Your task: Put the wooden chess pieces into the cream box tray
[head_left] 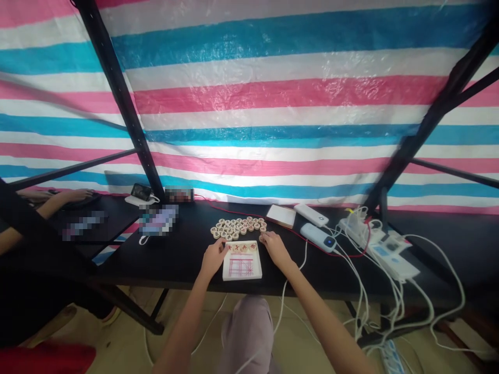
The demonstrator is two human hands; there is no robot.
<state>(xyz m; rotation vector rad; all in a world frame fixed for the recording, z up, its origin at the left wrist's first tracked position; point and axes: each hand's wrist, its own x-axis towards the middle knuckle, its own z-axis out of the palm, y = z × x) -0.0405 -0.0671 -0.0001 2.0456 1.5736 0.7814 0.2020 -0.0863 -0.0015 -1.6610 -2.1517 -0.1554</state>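
Observation:
A small white board with red grid lines (241, 267) lies near the front edge of the black table (175, 259). A row of round wooden chess pieces sits along its far edge. Behind it lies a loose pile of several more wooden pieces (238, 227). My left hand (214, 255) rests at the board's left far corner, fingers curled at a piece; whether it grips one I cannot make out. My right hand (273, 245) lies just right of the board, fingertips pinched on a piece at the pile's right end.
A flat white box (281, 215), two power banks (317, 237), and a power strip with tangled white cables (380, 246) lie to the right. A phone on a stand (141, 193) stands at back left. Another person's hand (76, 196) works on the left table. Black frame poles rise on both sides.

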